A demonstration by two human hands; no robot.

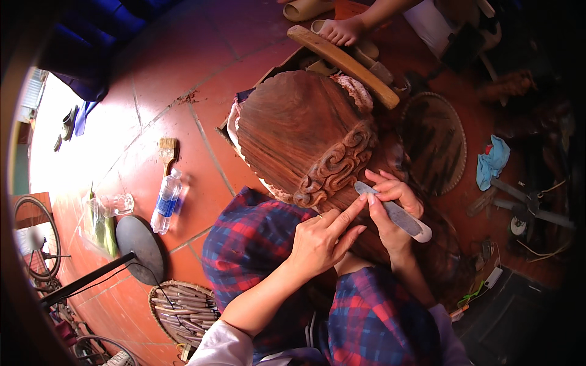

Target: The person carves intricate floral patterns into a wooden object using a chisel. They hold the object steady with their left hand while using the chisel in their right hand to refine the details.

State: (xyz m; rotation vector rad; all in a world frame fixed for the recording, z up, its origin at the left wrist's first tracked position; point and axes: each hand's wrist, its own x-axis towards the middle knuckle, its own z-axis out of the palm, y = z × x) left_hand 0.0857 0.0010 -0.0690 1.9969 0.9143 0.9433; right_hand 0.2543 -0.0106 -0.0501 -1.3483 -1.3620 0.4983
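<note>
Tool: flat, grey, round-ended [406, 219], above the near right side of the carved wood piece [299, 128], just beside its scroll relief [339, 160]. Right hand [390, 236] grasps it between thumb and fingers. Left hand [320, 241] grips nothing: index stretched out to the tool's upper end, looks like contact, other fingers loosely bent.

Obstructions: wooden bar [345, 64] slants past the wood's far right edge, with someone else's bare foot [337, 32] right behind it. Plaid cloth [256, 229] over the wearer's legs crowds the near side.

Left floor: brush [168, 152], bristles away from wearer, just beyond a clear bottle [165, 204]; then clear glass [117, 205], plastic bag with something green [104, 226], dark round base [140, 249] with a pole. Basket of handled tools [183, 308] near the left knee.

Right: round tray [432, 143] holding dark strips, blue cloth [493, 160] past it. Far right too dark to read.
</note>
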